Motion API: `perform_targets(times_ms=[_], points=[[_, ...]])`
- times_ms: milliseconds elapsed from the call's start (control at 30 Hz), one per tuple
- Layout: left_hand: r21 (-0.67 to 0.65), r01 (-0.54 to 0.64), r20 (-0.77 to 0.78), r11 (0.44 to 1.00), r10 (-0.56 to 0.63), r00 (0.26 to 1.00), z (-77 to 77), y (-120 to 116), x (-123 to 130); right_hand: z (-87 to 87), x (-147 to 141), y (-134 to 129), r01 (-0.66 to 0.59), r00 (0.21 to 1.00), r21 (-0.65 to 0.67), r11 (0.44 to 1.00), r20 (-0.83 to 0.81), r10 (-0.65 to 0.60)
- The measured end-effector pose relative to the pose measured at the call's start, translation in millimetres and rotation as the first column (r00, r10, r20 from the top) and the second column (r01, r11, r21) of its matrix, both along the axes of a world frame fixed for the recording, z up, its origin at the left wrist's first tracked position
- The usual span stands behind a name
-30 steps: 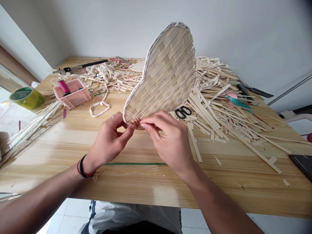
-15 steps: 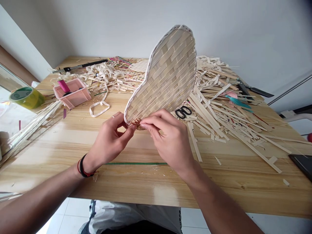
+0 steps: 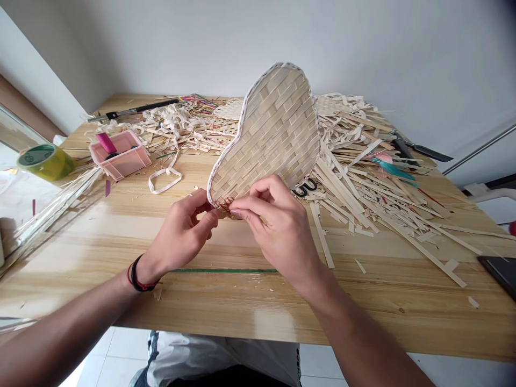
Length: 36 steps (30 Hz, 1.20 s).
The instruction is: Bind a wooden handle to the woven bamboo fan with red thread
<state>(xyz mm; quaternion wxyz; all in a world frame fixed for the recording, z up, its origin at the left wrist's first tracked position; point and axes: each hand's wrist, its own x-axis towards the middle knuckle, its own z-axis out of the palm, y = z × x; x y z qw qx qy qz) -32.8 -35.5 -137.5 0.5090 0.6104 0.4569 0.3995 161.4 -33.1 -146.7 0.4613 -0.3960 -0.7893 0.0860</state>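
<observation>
A woven bamboo fan [image 3: 270, 134] with a white braided edge stands tilted above the table, its narrow end down between my hands. My left hand [image 3: 187, 226] pinches the lower left corner of the fan between thumb and fingers. Close beside it, my right hand [image 3: 278, 220] has thumb and forefinger closed at the reddish-brown cord [image 3: 226, 205] wound at the fan's base. Whether the fingertips hold the cord itself or the fan under it is partly hidden. A green strip [image 3: 226, 270] lies flat on the table below both hands.
Loose bamboo strips [image 3: 363, 188] are heaped at the right and back, with black-handled scissors [image 3: 305, 187] partly behind the fan. A pink basket [image 3: 123, 161] and a yellow-green tape roll [image 3: 46, 161] stand at left. A looped white ribbon [image 3: 165, 181] lies on the wooden table [image 3: 363, 317].
The fan's top has come down and a little left. Its lower end stays between my hands, and my right fingers have shifted slightly at the cord.
</observation>
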Motion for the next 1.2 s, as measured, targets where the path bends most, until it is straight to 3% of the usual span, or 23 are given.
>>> perform_targets(times_ms=[400,933,1200], points=[[-0.082,0.008,-0.003,0.997,-0.008,1.0,-2.6,-2,-1,-2.7,-1,-1,-0.041,0.999,0.023,0.999,0.019,0.04],[-0.169,0.052,0.156,0.984,-0.025,0.987,-4.6,0,-1,2.6,-4,-4,-0.117,0.993,-0.031,0.993,0.001,0.117],[-0.137,-0.038,0.257,0.99,0.073,0.964,-5.4,-2,-2,5.3,-3,-8,0.052,0.998,-0.048,0.997,-0.025,-0.053]])
